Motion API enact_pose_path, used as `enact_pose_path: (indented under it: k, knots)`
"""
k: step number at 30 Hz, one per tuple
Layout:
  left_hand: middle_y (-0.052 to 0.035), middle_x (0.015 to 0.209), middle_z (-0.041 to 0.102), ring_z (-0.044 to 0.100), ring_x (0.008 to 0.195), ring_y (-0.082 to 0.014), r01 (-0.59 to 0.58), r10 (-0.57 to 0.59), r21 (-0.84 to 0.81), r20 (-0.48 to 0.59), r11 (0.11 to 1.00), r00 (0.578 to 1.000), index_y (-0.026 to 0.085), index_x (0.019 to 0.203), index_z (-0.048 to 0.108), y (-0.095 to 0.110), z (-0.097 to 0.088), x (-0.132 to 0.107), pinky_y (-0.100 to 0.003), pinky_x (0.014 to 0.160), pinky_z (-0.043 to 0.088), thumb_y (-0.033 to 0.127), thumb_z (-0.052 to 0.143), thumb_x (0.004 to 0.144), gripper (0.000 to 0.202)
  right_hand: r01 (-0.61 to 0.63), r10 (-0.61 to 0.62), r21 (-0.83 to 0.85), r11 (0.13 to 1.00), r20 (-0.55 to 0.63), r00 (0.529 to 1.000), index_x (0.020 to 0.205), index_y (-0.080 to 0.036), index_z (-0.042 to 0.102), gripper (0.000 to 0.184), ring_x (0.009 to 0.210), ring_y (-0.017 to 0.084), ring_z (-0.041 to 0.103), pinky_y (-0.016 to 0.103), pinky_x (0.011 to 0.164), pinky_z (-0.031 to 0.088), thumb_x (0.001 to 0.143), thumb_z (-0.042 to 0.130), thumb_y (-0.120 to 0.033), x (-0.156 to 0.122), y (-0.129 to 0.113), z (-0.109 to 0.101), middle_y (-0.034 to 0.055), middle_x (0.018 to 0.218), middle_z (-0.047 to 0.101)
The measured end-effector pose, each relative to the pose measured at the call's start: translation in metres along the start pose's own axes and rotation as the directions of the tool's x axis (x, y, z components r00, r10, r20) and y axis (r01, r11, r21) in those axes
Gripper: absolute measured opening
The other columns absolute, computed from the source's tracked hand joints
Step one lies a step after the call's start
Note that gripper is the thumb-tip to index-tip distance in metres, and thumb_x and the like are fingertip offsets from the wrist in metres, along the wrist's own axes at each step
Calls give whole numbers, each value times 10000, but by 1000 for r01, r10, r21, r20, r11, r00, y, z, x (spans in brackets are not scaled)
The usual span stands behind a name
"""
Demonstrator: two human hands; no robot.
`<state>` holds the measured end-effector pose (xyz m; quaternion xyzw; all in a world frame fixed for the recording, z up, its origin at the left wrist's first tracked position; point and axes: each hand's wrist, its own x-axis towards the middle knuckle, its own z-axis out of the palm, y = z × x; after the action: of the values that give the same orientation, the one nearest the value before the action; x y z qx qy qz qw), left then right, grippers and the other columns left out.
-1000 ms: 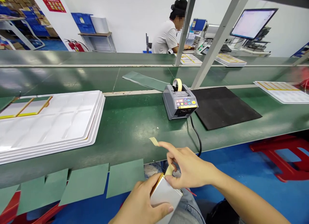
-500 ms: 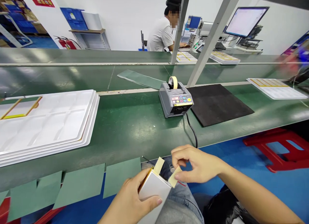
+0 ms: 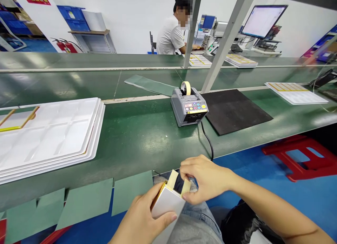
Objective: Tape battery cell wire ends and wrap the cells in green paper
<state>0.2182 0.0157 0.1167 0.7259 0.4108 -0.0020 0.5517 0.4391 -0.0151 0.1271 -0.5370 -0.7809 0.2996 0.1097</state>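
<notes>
My left hand (image 3: 146,216) is wrapped round a flat silver battery cell (image 3: 168,203), its thumb across the broad face. The cell is tilted over my lap, with its yellow-edged end pointing up and away. One strip of cream masking tape (image 3: 172,179) sticks up from that end. At the near corner, my right hand (image 3: 205,179) pinches a second piece of cream tape (image 3: 185,187) against the cell's edge. Ahead on the bench stands a grey tape dispenser (image 3: 188,105) with a roll of cream tape on top.
Stacked white trays (image 3: 60,131) lie on the left of the green bench (image 3: 139,131). Green sheets (image 3: 86,202) hang over the front edge. A black mat (image 3: 237,110) lies right of the dispenser, whose black cable (image 3: 207,139) runs off the edge. A person (image 3: 172,32) sits beyond.
My right hand has moved left and closer to the cell, bringing the second tape piece upright against its corner. The left hand keeps its hold. The view has shifted slightly.
</notes>
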Motion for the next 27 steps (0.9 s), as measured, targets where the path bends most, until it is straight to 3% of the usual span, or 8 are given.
enact_pose_path:
  k: [3, 5, 8, 10, 16, 18, 22, 27]
  knots:
    - [12, 913, 701, 632, 762, -193, -3, 6, 34, -95, 999, 995, 248, 1129, 551, -7, 3, -2, -250, 685, 492, 243, 588, 716, 415, -61, 62, 9, 998, -112, 992, 986, -230, 521, 445, 735, 154, 516, 266, 636, 330, 613, 718, -372, -1, -2, 11, -41, 786, 520]
    - [4, 987, 700, 645, 818, -214, 26, -10, 68, -220, 997, 976, 265, 1159, 542, -13, 6, -3, -275, 706, 498, 279, 596, 735, 428, -55, 61, 29, 998, -323, 945, 1110, -207, 482, 535, 812, 185, 528, 291, 666, 379, 659, 718, -372, -3, -4, 20, 16, 899, 533]
    - [23, 976, 709, 662, 821, -218, 38, 20, 145, -378, 989, 926, 281, 1154, 539, -20, 11, -5, -270, 676, 507, 325, 614, 750, 413, 65, -62, -17, 998, -606, 793, 951, -181, 559, 249, 788, 178, 508, 300, 668, 402, 779, 681, -313, -6, -11, 32, 45, 878, 558]
    - [51, 914, 719, 677, 764, -191, -28, 122, 222, -420, 975, 899, 295, 1144, 521, -24, 14, -6, -238, 637, 510, 322, 620, 764, 394, 131, -113, -21, 991, -642, 758, 850, -187, 608, 94, 744, 163, 499, 302, 667, 398, 824, 657, -263, -8, -15, 34, 28, 810, 592]
    - [25, 948, 712, 697, 704, -145, -299, 533, 540, -349, 787, 771, 262, 1162, 426, -37, 17, -5, -189, 568, 511, 395, 543, 866, 345, 152, 34, 350, 924, -472, 881, 861, -230, 687, 74, 787, 158, 542, 306, 729, 437, 798, 697, -192, -7, -14, 27, -9, 816, 676]
    - [7, 948, 711, 691, 647, -133, -326, 585, 593, -314, 736, 748, 241, 1170, 411, -38, 17, -4, -187, 573, 517, 391, 497, 897, 323, 128, 70, 419, 899, -425, 903, 786, -218, 689, 21, 757, 157, 539, 298, 695, 436, 798, 697, -201, -6, -12, 29, -7, 748, 663]
    - [-15, 960, 708, 686, 622, -119, -353, 634, 636, -286, 686, 718, 214, 1188, 394, -40, 17, -3, -176, 574, 522, 363, 435, 930, 301, 139, 48, 377, 916, -445, 894, 707, -181, 660, 133, 697, 157, 500, 288, 623, 408, 836, 638, -201, -6, -10, 35, 11, 655, 601]
    - [-5, 1006, 713, 702, 739, -120, -352, 669, 676, -282, 647, 687, 216, 1134, 443, -45, 15, -8, -159, 655, 532, 394, 502, 898, 302, 188, -3, 395, 899, -423, 906, 855, -195, 642, 100, 751, 157, 514, 294, 687, 432, 784, 708, -219, -8, -13, 32, 5, 758, 640]
